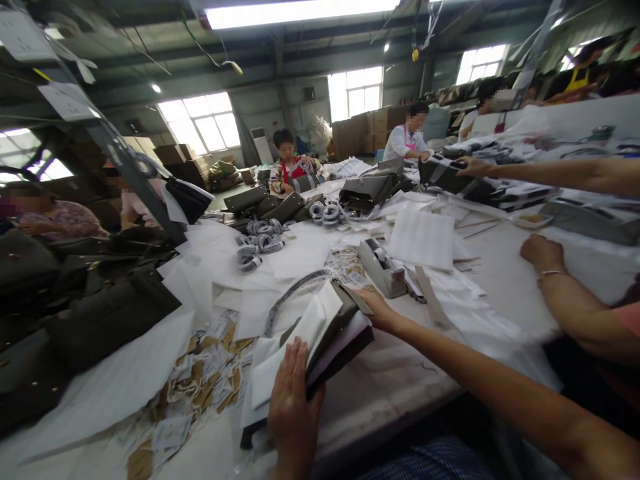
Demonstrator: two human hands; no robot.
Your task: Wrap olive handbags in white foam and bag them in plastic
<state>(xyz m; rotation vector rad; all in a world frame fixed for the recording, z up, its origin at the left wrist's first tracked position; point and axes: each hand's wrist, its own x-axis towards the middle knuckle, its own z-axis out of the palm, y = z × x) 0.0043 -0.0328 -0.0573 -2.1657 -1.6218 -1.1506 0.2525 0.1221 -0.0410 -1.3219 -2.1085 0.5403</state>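
Where the swing tags (210, 380) lie scattered near our edge of the table (400, 387), we can make out brown card and white card with string loops, but their print is too small to read.

Before us lies one olive-grey handbag (343, 347) — leather-like, boxy, tipped on its side with its mouth open. A folded sheet of white tissue paper (310, 327) sticks out of it.

Our left hand (293, 400) lies flat, fingers stretched out and together, pressing on the paper and the bag's near end; it grasps nothing. Our right hand (376, 308) closes on the bag's far rim, its fingers curled out of sight behind it.

Just beyond stands one grey tape dispenser (383, 267). Two clusters of coiled grey straps (257, 240) sit farther up among loose white sheets. At the left, several dark handbags (100, 313) are heaped together. To the right a co-worker's fist (543, 252) — a thin bangle at the wrist — rests on the table.
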